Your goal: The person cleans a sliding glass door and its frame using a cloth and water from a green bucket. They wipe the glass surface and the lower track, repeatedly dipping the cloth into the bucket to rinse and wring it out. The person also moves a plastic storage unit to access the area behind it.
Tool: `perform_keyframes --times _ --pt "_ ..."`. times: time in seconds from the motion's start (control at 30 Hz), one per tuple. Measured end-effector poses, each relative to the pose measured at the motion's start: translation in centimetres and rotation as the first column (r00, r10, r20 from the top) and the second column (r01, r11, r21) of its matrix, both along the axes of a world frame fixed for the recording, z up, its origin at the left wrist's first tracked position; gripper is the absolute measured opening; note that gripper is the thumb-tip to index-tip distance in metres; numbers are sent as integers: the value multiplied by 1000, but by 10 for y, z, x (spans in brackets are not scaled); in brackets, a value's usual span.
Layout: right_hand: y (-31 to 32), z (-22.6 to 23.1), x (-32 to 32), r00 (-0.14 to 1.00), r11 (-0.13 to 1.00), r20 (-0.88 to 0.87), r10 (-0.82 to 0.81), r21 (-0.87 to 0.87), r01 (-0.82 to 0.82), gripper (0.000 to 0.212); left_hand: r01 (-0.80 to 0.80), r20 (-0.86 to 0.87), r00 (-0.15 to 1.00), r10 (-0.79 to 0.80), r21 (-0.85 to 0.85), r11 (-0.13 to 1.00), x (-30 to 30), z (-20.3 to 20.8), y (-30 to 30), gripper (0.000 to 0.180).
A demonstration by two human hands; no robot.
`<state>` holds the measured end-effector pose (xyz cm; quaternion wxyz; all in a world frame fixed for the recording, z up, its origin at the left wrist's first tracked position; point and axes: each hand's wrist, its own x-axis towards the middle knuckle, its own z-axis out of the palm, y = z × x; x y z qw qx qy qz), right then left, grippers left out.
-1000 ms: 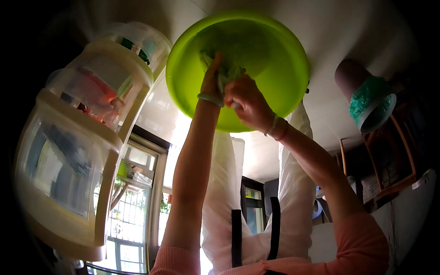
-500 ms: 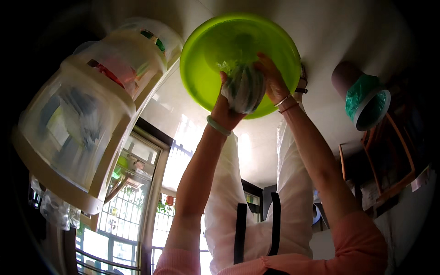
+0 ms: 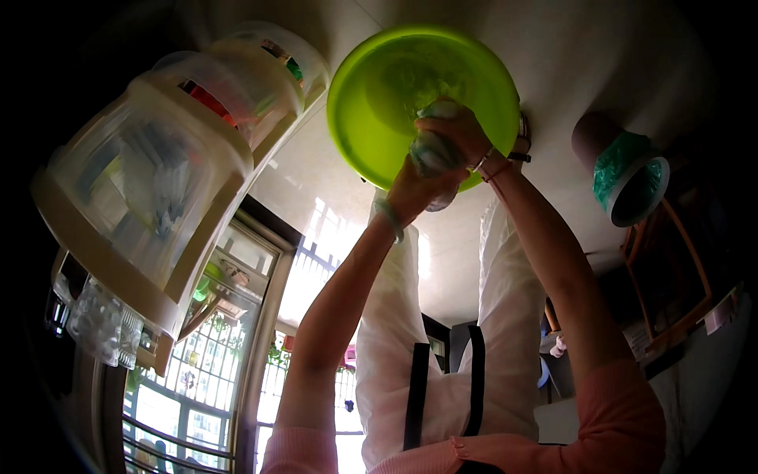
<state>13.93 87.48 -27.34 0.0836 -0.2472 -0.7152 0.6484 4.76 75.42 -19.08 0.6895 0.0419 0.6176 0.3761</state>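
Note:
A bright green basin (image 3: 351, 107) rests on the floor ahead of me, with water in it. Above its near side I hold a wet, bunched grey-green cloth (image 3: 433, 156). My left hand (image 3: 412, 192) grips the lower end, part of which bulges out below the fingers near the basin's rim. Closer to the middle of the basin, my right hand (image 3: 464, 133) is wrapped round the upper part. The cloth looks squeezed and twisted between the two fists. Some of it is hidden by the fingers.
To the left stands a row of translucent plastic storage bins (image 3: 146, 186) in a cream frame, with clear plastic containers (image 3: 103, 324) beside it. A waste bin with a green bag (image 3: 628, 170) is at the right, near a wooden chair (image 3: 683, 253). A glass door (image 3: 213, 355) lies at lower left.
The loosely bunched cloth is now gripped tightly and twisted. My right hand has closed round it, where its fingers were spread beside it before. My view has shifted slightly.

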Motion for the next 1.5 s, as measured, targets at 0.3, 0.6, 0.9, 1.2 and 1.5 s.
perform_keyframes --times 0.3,0.6,0.9,1.2,1.5 --pt "-17 -20 -13 837 973 521 -167 -48 225 35 321 -397 762 -512 -456 830 8 -16 16 48" --pt "23 3 2 987 149 88 -136 -983 108 71 -506 666 471 579 -333 796 9 30 9 49" --pt "3 65 17 929 454 -27 -368 -877 155 37 -556 630 566 531 -184 811 0 15 -11 76" --pt "-7 137 -6 966 949 -145 -213 -268 169 21 -495 730 332 597 -404 770 -29 31 -24 67" --pt "-54 85 -1 499 245 275 -822 -620 745 21 -786 -331 558 761 81 612 10 40 28 22"
